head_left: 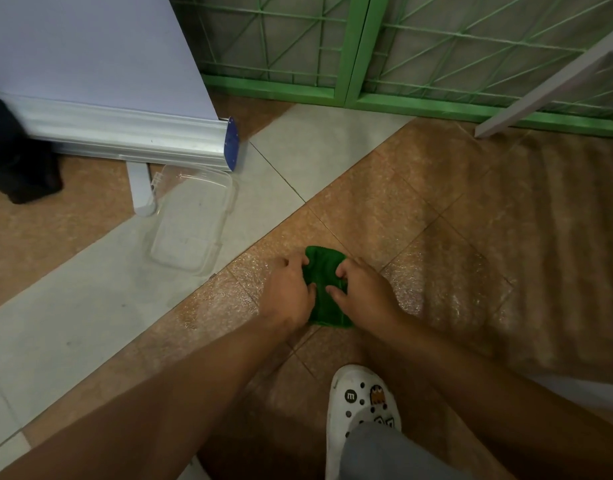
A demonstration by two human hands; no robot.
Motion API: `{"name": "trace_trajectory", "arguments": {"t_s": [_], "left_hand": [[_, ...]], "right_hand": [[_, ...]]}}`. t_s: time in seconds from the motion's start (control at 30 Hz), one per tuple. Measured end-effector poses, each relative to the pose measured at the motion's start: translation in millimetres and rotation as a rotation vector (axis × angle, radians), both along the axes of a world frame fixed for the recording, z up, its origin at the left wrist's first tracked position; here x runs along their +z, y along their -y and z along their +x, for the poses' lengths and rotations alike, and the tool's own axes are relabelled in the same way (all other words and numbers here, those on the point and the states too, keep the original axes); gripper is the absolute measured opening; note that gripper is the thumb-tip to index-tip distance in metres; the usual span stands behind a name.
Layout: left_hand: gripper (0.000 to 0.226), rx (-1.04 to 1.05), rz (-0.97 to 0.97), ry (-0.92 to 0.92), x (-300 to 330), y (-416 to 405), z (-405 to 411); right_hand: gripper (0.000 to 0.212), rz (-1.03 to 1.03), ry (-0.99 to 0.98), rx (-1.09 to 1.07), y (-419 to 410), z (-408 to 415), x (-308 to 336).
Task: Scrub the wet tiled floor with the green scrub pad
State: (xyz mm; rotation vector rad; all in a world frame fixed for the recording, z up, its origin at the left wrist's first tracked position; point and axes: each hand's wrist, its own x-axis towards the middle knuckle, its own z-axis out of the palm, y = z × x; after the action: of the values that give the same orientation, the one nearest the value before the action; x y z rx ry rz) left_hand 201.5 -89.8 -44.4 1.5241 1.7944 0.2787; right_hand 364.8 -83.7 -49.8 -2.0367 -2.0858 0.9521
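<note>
Both hands are down on the flat green scrub pad (327, 289), which lies on the wet, glossy brown tiled floor (436, 271) just ahead of the person's white clog with small charms (362, 410). The left hand (291, 292) holds the pad's left edge and the right hand (363, 292) its right edge; each grip looks closed on the pad, fingers curled over the top, though how far the thumbs tuck under I cannot tell from this angle. I judge this to be the scrubbing step itself, with the pad pressed down in mid-stroke over a foamy patch (the sheen and bubbles spread mostly to the right). The next move probably calls for firm downward pressure and a push or pull across the grout lines, working toward the soapy tiles not yet covered, while keeping clear of the clear plastic rectangular container (194, 220) lying on the pale grey tile strip (90, 306) to the left.
</note>
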Motion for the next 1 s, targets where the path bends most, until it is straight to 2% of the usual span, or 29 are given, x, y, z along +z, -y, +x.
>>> {"name": "trace_trajectory", "arguments": {"t_s": [0.23, 0.5, 0.73, 0.87, 1.0], "left_hand": [[0.036, 0.055, 0.067, 0.117, -3, 1, -6], [0.034, 0.135, 0.151, 0.143, 19, -28, -45], [0.034, 0.159, 0.270, 0.058, 53, -69, -116], [0.035, 0.175, 0.307, -0.016, 61, -90, -162], [0.034, 0.194, 0.287, -0.092, 51, -101, -196]], "right_hand": [[0.028, -0.083, -0.181, -0.120, -3, -3, 1], [0.030, -0.118, -0.482, -0.236, -35, -41, 14], [0.028, -0.074, -0.633, -0.147, -79, -112, 45], [0.019, -0.001, -0.644, -0.061, -100, -153, 55], [0.029, -0.038, -0.589, 0.019, -114, -183, 54]]}}
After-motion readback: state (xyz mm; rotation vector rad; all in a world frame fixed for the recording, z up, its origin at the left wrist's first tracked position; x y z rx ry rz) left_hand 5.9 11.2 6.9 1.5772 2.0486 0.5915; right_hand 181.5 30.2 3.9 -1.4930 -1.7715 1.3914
